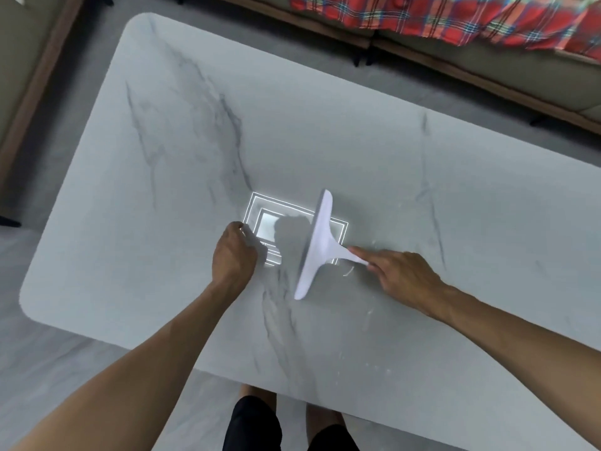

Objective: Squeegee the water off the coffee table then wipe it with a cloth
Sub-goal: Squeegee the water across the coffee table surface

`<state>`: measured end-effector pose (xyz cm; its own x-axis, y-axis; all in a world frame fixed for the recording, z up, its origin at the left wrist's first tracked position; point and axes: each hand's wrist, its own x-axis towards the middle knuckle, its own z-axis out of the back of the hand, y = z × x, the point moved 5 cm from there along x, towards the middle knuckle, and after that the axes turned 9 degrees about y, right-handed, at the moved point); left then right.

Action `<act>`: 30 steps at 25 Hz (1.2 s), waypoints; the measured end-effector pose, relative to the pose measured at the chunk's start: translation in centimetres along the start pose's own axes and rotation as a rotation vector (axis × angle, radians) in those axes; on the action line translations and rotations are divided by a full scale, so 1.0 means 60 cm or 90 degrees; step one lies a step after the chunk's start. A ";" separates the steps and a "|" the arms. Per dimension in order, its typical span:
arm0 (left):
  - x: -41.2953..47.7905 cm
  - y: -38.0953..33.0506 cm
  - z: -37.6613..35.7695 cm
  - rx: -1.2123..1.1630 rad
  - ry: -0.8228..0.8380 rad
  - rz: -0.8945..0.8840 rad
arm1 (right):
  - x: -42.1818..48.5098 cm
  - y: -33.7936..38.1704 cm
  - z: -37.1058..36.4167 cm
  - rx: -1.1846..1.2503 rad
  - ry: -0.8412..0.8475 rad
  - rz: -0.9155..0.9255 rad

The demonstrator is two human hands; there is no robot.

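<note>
Marble table (357,141); right hand (403,276) grips white squeegee (317,242)

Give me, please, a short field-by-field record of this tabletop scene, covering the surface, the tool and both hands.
surface: coffee table, grey-white marble pattern, a ceiling light reflected near its middle
tool: white squeegee, blade edge down on the table
right hand: grips the end of the squeegee's handle
left hand: on the table, left of the squeegee; fingers hidden, so grip unclear
water: faint streaks on the table right of the blade
background: sofa with a plaid blanket beyond the far edge
</note>
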<state>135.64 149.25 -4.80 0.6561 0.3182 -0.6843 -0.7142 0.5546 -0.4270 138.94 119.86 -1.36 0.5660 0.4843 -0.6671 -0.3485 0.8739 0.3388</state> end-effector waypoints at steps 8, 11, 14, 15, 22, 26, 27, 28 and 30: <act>-0.041 -0.085 -0.139 0.156 0.116 -0.183 | -0.149 -0.187 -0.021 -0.084 0.044 -0.142; -0.040 -0.109 -0.175 0.222 0.140 -0.224 | -0.194 -0.229 -0.013 -0.101 0.017 -0.178; -0.029 -0.128 -0.202 0.304 0.170 -0.239 | -0.221 -0.250 0.009 -0.042 -0.009 -0.208; -0.024 -0.135 -0.208 0.327 0.172 -0.238 | -0.221 -0.256 0.023 0.004 -0.034 -0.219; 0.024 -0.207 -0.271 0.491 0.130 -0.165 | -0.060 -0.334 0.182 0.246 -0.249 -0.300; 0.043 -0.214 -0.303 0.532 0.121 -0.121 | 0.065 -0.331 0.259 0.367 -0.285 -0.333; 0.044 -0.213 -0.304 0.541 0.119 -0.114 | 0.084 -0.326 0.260 0.353 -0.270 -0.347; 0.045 -0.215 -0.303 0.549 0.115 -0.113 | 0.094 -0.323 0.256 0.323 -0.257 -0.354; 0.043 -0.217 -0.302 0.548 0.115 -0.113 | 0.085 -0.323 0.221 0.244 -0.246 -0.344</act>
<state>142.21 128.91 -11.74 0.6395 0.0880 -0.7638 -0.1284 0.9917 0.0068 158.53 105.93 -2.54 0.8300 -0.0958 -0.5495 0.2940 0.9124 0.2849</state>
